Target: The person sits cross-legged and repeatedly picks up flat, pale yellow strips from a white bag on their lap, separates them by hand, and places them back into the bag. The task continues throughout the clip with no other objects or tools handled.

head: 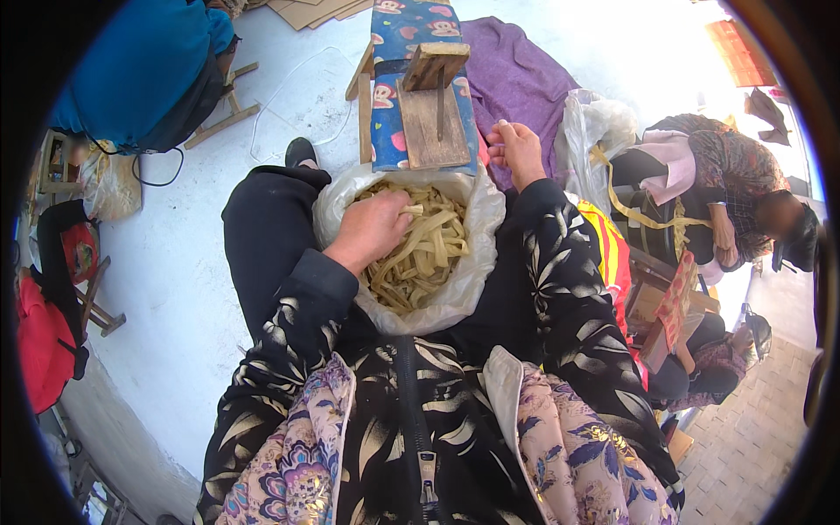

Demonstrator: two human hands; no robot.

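Observation:
A white plastic sack (482, 262) stands between the person's knees, filled with tangled pale yellow flat braided strips (426, 256). My left hand (374, 226) is over the sack's left part, its fingers closed on a bundle of these strips, whose end shows at the fingertips. Beyond the sack lies a bench padded with blue printed cloth (387, 144). On it rests a wooden board (426, 131) with an upright block (436, 56) at its far end and a thin dark metal piece. My right hand (515, 151) is raised at the bench's right side, fingers curled; whether it holds anything cannot be told.
Purple cloth (512, 85) and a clear plastic bag (584, 131) lie right of the bench. A co-worker (735, 170) bends over strips at the right, another sits below. At the left are a person in blue (144, 72), a wooden stool (226, 115) and a person in red (46, 335).

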